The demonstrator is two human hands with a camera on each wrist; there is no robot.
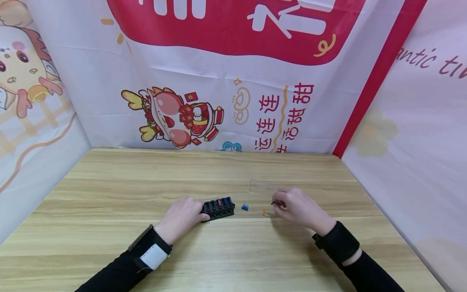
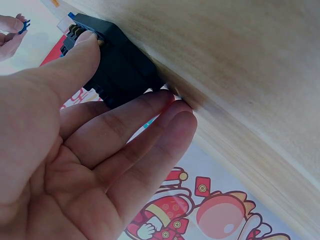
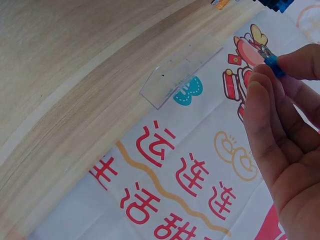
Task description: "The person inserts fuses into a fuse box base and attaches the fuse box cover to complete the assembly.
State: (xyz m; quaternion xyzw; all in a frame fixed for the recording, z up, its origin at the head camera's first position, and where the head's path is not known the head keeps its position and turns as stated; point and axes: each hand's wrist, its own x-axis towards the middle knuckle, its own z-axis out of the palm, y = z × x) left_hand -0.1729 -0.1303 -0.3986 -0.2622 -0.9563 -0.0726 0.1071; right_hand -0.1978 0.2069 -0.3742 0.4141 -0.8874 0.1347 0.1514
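My left hand (image 1: pixel 184 217) grips the left end of a black fuse box (image 1: pixel 218 209) on the table, thumb on its near side. A row of fuses, one of them red, stands in the top of the box. In the left wrist view the thumb (image 2: pixel 85 52) lies on the box and the fingers are behind and under it. To the right, my right hand (image 1: pixel 297 207) pinches a blue blade fuse (image 3: pixel 273 66) between thumb and fingertips, its metal prongs pointing outward. Between the hands lie another blue fuse (image 1: pixel 245 207) and an orange fuse (image 1: pixel 266 213).
A clear plastic cover (image 1: pixel 260 187) lies on the wooden table (image 1: pixel 146 174) just beyond the right hand. Printed cloth (image 1: pixel 226 69) hangs along the table's back edge, and more cloth stands at both sides.
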